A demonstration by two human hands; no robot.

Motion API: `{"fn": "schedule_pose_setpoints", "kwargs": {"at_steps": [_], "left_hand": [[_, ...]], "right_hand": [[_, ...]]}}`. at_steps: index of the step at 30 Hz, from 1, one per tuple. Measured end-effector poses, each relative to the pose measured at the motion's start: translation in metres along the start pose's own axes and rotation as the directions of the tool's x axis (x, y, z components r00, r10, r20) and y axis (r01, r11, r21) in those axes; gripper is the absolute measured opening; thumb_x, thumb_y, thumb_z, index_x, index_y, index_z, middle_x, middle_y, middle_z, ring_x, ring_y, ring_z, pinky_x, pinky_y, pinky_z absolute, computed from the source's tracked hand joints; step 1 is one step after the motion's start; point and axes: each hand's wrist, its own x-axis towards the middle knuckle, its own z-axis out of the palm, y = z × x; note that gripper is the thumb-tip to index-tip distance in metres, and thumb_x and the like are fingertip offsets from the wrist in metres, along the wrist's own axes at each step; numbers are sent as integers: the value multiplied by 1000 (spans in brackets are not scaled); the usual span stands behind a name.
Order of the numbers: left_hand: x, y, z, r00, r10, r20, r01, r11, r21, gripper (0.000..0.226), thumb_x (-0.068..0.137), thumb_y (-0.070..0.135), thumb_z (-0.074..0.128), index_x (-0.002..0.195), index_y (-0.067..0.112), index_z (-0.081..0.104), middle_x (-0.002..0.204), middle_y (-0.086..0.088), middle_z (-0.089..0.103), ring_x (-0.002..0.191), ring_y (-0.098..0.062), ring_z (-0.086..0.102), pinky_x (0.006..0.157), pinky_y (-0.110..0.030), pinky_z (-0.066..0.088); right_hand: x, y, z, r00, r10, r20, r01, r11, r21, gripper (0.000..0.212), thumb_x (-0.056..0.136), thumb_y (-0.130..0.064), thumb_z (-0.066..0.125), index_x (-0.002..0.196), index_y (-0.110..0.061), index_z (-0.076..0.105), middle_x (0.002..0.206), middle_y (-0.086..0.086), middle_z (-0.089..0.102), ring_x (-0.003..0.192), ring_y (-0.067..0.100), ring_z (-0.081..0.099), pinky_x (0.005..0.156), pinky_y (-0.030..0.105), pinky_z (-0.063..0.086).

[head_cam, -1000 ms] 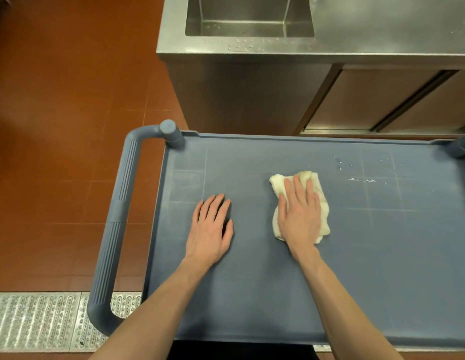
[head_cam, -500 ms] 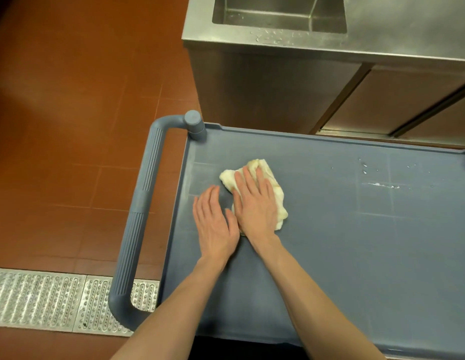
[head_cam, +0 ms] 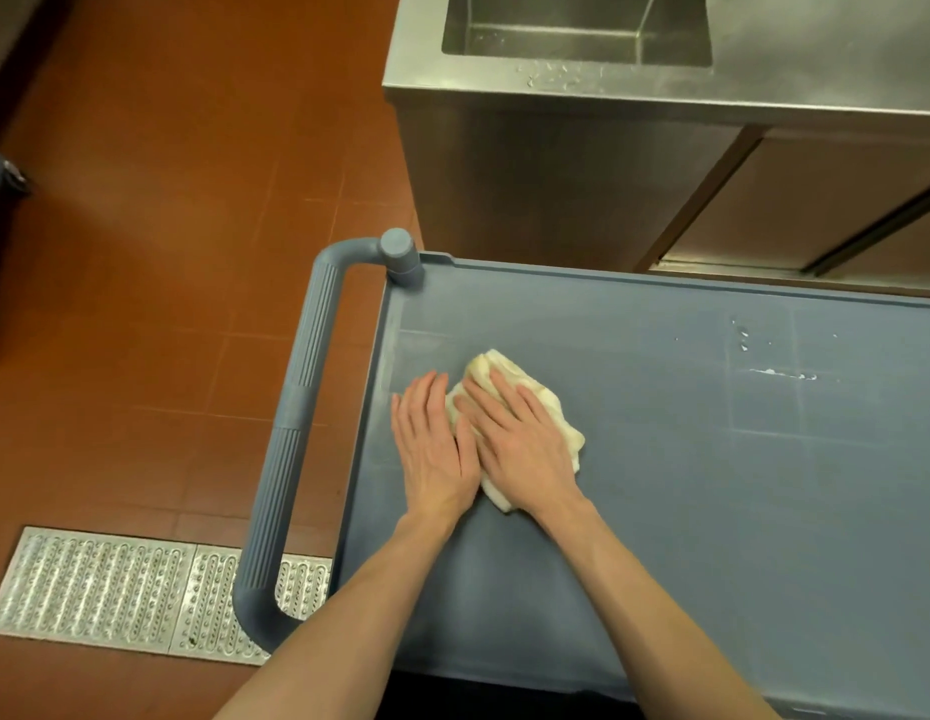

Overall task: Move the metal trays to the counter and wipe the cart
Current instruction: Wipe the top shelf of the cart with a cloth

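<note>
Two hands lay side by side on the blue cart [head_cam: 660,511] top, near its left rim. One crumpled cream cloth [head_cam: 514,402] sat under the right hand [head_cam: 525,444], fingers spread flat, pressing it down rather than gripping. The left hand [head_cam: 434,449] rested flat and empty, touching the cloth's edge. Bare surface stretched rightward, where white specks [head_cam: 779,374] remained. One ribbed handle [head_cam: 291,444] bounded the left end. The cart's right end and the steel counter [head_cam: 816,54] with its sink [head_cam: 572,28] were cut off.

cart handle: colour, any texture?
Blue-grey, matching the cart top, with ribbed grip sections. The cart handle shows best in the head view.
</note>
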Motion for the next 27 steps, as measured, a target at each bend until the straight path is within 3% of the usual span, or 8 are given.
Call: {"fn": "schedule_pose_setpoints", "kwargs": {"at_steps": [5,8,13,16,19,22,27], "left_hand": [[-4,4,3,999,30,9,-30,1000,-6,54,103,25,43,152,0,43,157,-16,46,149,-31,37,130,-52,19],[-6,7,3,998,49,49,-47,998,-28,56,103,29,43,151,-1,45,157,-16,47,148,-34,41,128,-55,23],[-6,8,-1,997,45,66,-41,997,-58,59,105,36,39,151,-1,46,159,-15,45,150,-33,40,124,-58,27],[-9,5,-2,997,45,59,-41,997,-58,61,106,38,37,153,-1,42,162,-17,40,152,-34,36,125,-58,25],[0,4,-2,1000,16,20,-15,999,-38,60,107,37,36,154,1,41,162,-17,38,152,-34,35,123,-61,28],[0,4,-3,999,38,16,-38,999,-14,57,107,33,36,153,1,43,161,-17,39,153,-30,31,126,-60,24],[-1,1,-3,999,17,31,-17,1000,4,54,106,31,36,151,3,48,160,-16,42,151,-30,36,128,-57,20]], "right_hand": [[-16,10,-5,962,263,-72,-266,963,-41,49,105,-31,40,150,-20,55,162,-3,47,155,29,34,124,43,24],[11,-1,-5,948,312,-59,-315,948,-51,52,104,-33,37,151,-20,54,160,-2,49,154,30,36,122,41,23],[71,-5,5,991,125,56,-126,992,17,55,104,-37,33,153,-21,53,161,-2,48,155,31,34,125,41,18],[92,-11,10,987,-79,137,75,997,34,59,106,-38,21,160,-22,41,168,-3,36,160,28,22,129,39,3],[97,-8,6,941,-305,149,305,952,24,56,106,-34,30,161,-25,38,170,-7,31,161,22,18,128,30,-12],[79,-6,3,910,-393,133,393,919,29,54,105,-33,41,159,-25,40,165,-8,40,160,18,18,130,33,2],[32,9,-1,966,-254,46,250,965,78,49,101,-30,51,149,-24,55,160,-8,48,158,22,26,127,41,22]]}}
